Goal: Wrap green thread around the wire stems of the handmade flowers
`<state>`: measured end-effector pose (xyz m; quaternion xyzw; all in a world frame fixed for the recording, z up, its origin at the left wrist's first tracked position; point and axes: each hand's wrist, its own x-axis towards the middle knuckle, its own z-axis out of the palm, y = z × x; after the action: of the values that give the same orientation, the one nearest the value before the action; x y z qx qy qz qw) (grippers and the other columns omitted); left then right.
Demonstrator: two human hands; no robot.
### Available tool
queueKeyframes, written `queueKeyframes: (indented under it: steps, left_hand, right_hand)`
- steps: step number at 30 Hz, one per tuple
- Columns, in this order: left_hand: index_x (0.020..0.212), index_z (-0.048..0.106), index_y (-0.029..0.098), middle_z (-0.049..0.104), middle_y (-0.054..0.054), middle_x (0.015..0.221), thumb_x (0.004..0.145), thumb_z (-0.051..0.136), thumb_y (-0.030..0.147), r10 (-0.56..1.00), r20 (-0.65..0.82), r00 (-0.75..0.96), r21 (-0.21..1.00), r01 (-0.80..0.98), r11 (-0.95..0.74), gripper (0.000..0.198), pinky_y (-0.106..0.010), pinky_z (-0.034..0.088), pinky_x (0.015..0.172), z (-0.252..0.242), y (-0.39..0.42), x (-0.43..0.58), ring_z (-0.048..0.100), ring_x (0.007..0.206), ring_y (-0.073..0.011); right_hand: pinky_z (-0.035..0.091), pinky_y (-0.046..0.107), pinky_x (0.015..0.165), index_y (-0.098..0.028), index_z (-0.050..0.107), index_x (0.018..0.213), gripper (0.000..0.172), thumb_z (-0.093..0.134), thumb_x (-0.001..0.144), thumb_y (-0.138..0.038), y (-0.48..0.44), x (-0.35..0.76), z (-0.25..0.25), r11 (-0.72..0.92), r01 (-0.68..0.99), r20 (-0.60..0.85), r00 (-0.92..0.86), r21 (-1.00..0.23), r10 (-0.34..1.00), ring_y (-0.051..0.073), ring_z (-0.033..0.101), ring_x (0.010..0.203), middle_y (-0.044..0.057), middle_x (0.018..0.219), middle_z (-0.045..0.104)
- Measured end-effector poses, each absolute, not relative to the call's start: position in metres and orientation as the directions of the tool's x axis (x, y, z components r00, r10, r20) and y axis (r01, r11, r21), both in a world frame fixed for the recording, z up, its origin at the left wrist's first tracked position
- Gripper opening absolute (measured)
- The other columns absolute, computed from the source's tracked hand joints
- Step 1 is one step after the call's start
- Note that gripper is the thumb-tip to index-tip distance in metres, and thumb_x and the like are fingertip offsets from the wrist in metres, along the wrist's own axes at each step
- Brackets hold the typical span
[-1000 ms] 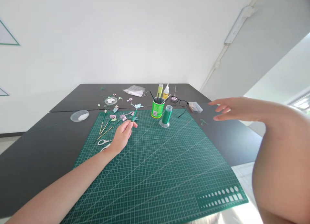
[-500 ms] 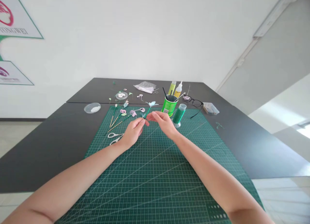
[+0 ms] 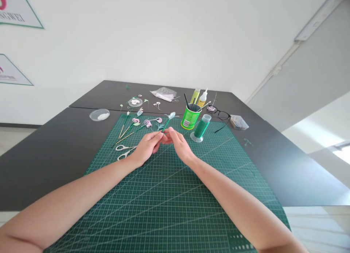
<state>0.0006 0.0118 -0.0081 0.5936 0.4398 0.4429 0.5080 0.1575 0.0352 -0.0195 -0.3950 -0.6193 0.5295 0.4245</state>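
Note:
My left hand (image 3: 147, 147) pinches the green stem of an artificial flower (image 3: 171, 116) between thumb and fingers. The flower has pale blue petals and tilts up and to the right, above the cutting mat. My right hand (image 3: 180, 145) comes in from the other side, its fingers closed and meeting the left fingertips near the lower stem. What the right fingers hold, if anything, is hidden. Small blue-green leaves (image 3: 159, 126) show just beside the left fingertips. White-handled scissors (image 3: 124, 150) lie left of my left hand, their blades partly covered by it.
The green cutting mat (image 3: 175, 202) spans the dark table (image 3: 35, 154). Finished flowers on sticks (image 3: 136, 121) lie at its left. A green can (image 3: 190, 117) of tools and a green thread spool (image 3: 201, 126) stand right. Behind are glue bottles (image 3: 202, 98), glasses (image 3: 224, 115) and a plastic bag (image 3: 164, 94).
My right hand has drawn in lower and closer against the left fingers. The flower has turned slightly in my left hand. The whole view has shifted a little.

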Motion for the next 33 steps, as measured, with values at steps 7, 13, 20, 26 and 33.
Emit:
queueKeyframes:
  steps: [7,13,20,26,33]
  left_hand:
    - [0.081,0.064,0.018,0.034,0.007,0.044,0.090,0.055,0.058,0.972,0.050,0.231,0.995,0.075,-0.069,0.042,-0.024,0.026,0.044,-0.007,0.011,0.002,0.032,0.041,-0.0106]
    - [0.074,0.059,0.019,0.039,0.006,0.046,0.091,0.053,0.060,0.955,0.094,0.282,0.985,0.112,-0.130,0.045,-0.025,0.031,0.045,-0.006,0.010,0.002,0.035,0.042,-0.0107]
    - [0.072,0.057,0.019,0.040,0.005,0.045,0.092,0.054,0.053,0.968,0.044,0.247,0.992,0.103,-0.072,0.039,-0.025,0.031,0.047,-0.010,0.013,0.001,0.038,0.044,-0.0120]
    - [0.075,0.055,0.020,0.042,0.004,0.050,0.092,0.053,0.042,0.978,-0.003,0.209,0.995,-0.098,0.024,0.028,-0.024,0.036,0.049,-0.009,0.014,0.000,0.042,0.046,-0.0120]
    - [0.083,0.064,0.017,0.054,0.000,0.070,0.091,0.057,0.044,0.961,-0.046,0.272,0.996,-0.056,0.063,0.028,-0.022,0.013,0.040,-0.003,0.017,-0.002,0.029,0.042,-0.0055]
  right_hand:
    - [0.048,0.039,0.103,-0.025,0.055,0.129,0.048,0.048,0.096,-0.059,0.027,0.156,-0.016,0.161,0.005,0.155,-0.223,-0.987,0.962,0.022,0.062,0.112,0.008,0.113,0.068]
    - [0.044,0.026,0.050,-0.023,0.049,0.137,0.054,0.043,0.097,-0.060,0.024,0.153,-0.016,-0.066,-0.101,-0.016,-0.429,-0.993,0.903,0.014,0.056,0.059,0.000,0.079,0.059]
    - [0.035,0.026,0.055,-0.026,0.059,0.117,0.039,0.053,0.095,-0.057,0.023,0.158,-0.018,0.128,0.166,0.063,-0.349,-0.978,0.935,0.012,0.041,0.054,-0.007,0.059,0.044]
    - [0.023,0.026,0.048,-0.025,0.058,0.093,0.023,0.054,0.094,-0.048,0.024,0.160,-0.014,0.233,0.223,0.179,-0.236,-0.947,0.955,0.010,0.028,0.045,-0.008,0.050,0.037]
    - [0.021,0.028,0.050,-0.023,0.065,0.079,0.021,0.064,0.088,-0.042,0.031,0.166,-0.008,0.279,0.278,0.237,-0.177,-0.919,0.955,0.009,0.023,0.044,-0.009,0.045,0.032]
